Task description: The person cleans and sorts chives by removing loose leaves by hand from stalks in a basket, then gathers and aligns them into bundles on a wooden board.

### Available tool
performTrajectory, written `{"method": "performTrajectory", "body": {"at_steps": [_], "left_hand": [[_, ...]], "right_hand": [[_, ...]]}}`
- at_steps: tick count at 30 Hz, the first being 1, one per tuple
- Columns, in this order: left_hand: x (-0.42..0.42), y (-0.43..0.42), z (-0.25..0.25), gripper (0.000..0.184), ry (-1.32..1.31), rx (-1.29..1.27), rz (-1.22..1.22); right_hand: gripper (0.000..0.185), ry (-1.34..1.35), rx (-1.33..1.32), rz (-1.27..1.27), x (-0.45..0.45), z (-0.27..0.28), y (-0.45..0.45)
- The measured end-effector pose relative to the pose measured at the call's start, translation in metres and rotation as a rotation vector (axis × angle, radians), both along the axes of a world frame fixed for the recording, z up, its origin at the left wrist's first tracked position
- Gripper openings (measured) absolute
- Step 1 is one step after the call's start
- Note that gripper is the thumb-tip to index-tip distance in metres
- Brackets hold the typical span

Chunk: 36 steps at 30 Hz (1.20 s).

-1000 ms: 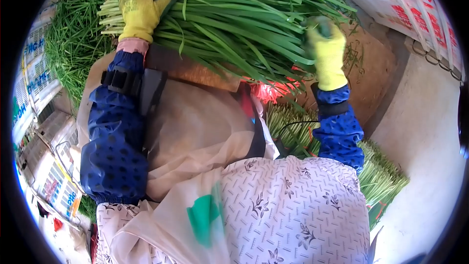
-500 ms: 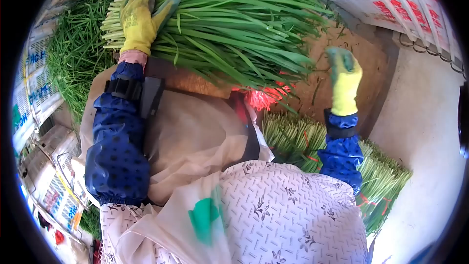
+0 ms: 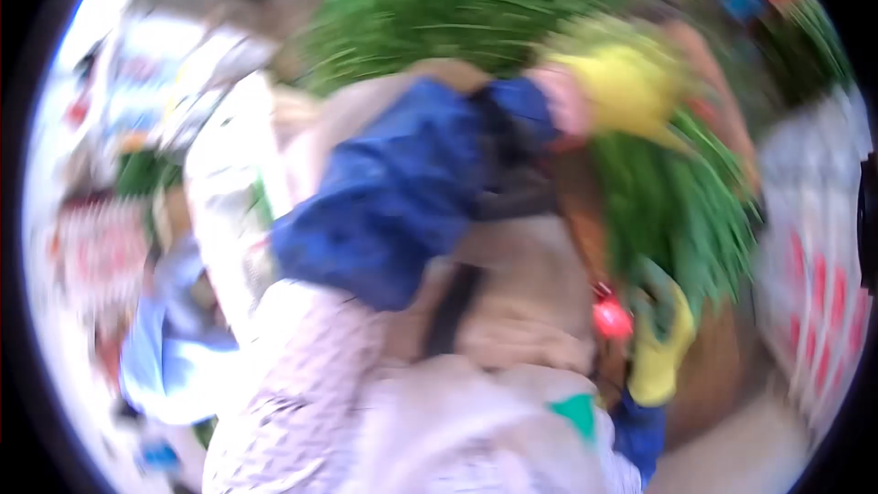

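Observation:
Motion blurs the whole view. My left hand point(image 3: 631, 87), in a yellow glove, reaches across to the upper right and is closed around the pale stem end of a bunch of garlic chives point(image 3: 677, 210). Its green leaves hang down toward the lower right over a brown board. Below the leaf tips is my right hand point(image 3: 666, 338), in a yellow glove with a grey-green palm. Its fingers look bent but apart, with nothing visible in them. Red ties point(image 3: 611, 316) lie just left of it.
A large heap of loose green leaves point(image 3: 439, 9) fills the top middle. White crates with red print point(image 3: 819, 284) stand at the right. Another person in light blue point(image 3: 174, 348) is blurred at the left, near a pinkish crate point(image 3: 102, 242).
The view has swung to the left and blurred. My left hand and the chive bunch now appear at the right, leaves pointing down. My right hand now appears lower, close to the leaf tips.

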<state>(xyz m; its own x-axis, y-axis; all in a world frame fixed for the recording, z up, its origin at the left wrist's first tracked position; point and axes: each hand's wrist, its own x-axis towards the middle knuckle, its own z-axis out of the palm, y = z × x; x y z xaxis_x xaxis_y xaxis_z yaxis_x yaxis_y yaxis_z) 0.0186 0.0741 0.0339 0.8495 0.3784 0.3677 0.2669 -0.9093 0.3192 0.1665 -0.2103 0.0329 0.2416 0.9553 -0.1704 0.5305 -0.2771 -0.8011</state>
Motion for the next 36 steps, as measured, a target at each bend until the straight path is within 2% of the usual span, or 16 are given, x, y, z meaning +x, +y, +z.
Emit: {"method": "performTrajectory", "body": {"at_steps": [1,3,7,8,9,12,14,15,16,19,20,22,24,27,31,36], "left_hand": [[-0.023,-0.005,0.025,0.064,-0.027,0.068,0.007],[-0.082,-0.008,0.082,0.058,0.218,-0.063,0.071],[-0.267,-0.039,0.132,0.046,-0.052,0.076,0.410],[-0.319,-0.076,0.132,0.043,-0.085,0.086,0.544],[-0.368,-0.102,0.120,0.046,-0.224,-0.143,0.857],[-0.517,-0.173,0.069,0.045,-0.113,-0.331,1.486],[-0.575,-0.221,0.024,0.043,-0.277,-0.454,1.625],[-0.589,-0.241,0.000,0.045,-0.412,-0.569,1.672],[-0.602,-0.261,-0.025,0.047,-0.554,-0.684,1.705],[-0.625,-0.295,-0.119,0.043,-0.594,-0.878,1.695],[-0.609,-0.296,-0.119,0.049,-0.378,-0.871,1.752],[-0.603,-0.299,-0.164,0.053,-0.280,-0.956,1.796],[-0.601,-0.291,-0.195,0.042,-0.283,-0.920,1.952],[-0.607,-0.275,-0.222,0.033,-0.150,-0.895,2.153],[-0.621,-0.259,-0.266,0.040,0.095,-0.977,2.098],[-0.625,-0.250,-0.291,0.039,0.126,-0.927,2.021]], "right_hand": [[0.033,0.321,-0.011,-0.075,-0.013,0.014,0.012],[0.036,0.392,0.041,-0.019,-0.007,0.006,0.017],[0.036,0.122,0.094,0.299,-0.038,0.042,0.064],[0.036,0.092,0.112,0.332,-0.042,0.043,0.049],[0.035,0.088,0.108,0.363,-0.051,0.042,0.054],[0.033,-0.008,0.171,0.505,-0.077,0.033,0.079],[0.031,-0.177,0.339,0.660,-0.084,0.013,0.098],[0.028,0.306,-0.005,0.522,-0.093,0.020,0.107],[0.028,0.177,0.021,0.568,-0.114,0.031,0.112],[0.027,-0.114,0.030,0.625,-0.162,0.049,0.127],[0.027,-0.092,0.021,0.625,-0.170,0.048,0.130],[0.027,-0.045,0.002,0.611,-0.185,0.049,0.132],[0.028,-0.137,-0.073,0.472,-0.223,0.056,0.122],[0.031,-0.295,-0.278,0.334,-0.255,0.070,0.121],[0.029,-0.333,-0.228,0.424,-0.251,0.061,0.123],[0.027,-0.406,-0.227,0.504,-0.266,0.058,0.123]]}}
